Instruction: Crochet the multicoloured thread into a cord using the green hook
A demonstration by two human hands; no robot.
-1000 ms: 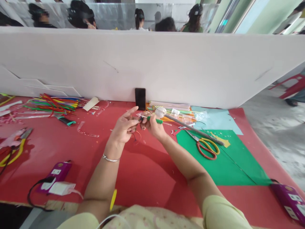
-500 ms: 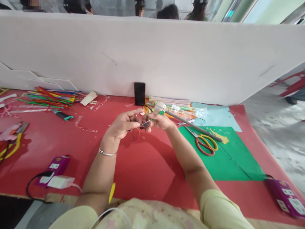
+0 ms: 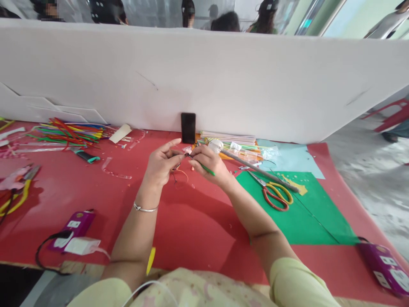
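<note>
Above the middle of the red table, my left hand (image 3: pixel 162 164) pinches a small dark piece (image 3: pixel 187 155), mostly hidden by fingers. A thin orange strand (image 3: pixel 184 172) hangs beneath it. My right hand (image 3: pixel 209 164) grips a slim tool with a green handle (image 3: pixel 208 169); its tip lies against the dark piece between both hands' fingertips, and its exact kind cannot be told. A black phone (image 3: pixel 188 128) leans on the white board just behind the hands. A grey rod with a white rounded end (image 3: pixel 216 146) lies beside my right hand.
Scissors (image 3: pixel 276 192) with red and yellow handles lie on a green sheet (image 3: pixel 306 226). Colourful sticks (image 3: pixel 70 133), a cutter (image 3: pixel 87 157) and pliers (image 3: pixel 24 192) are at left. Purple boxes (image 3: pixel 75 226) sit at both sides. A tall white board (image 3: pixel 243 85) closes off the back.
The green-handled tool has swung round: its handle now points down toward me, its thin shaft hidden by fingers. My right hand has turned over it, and my left index finger is more extended.
</note>
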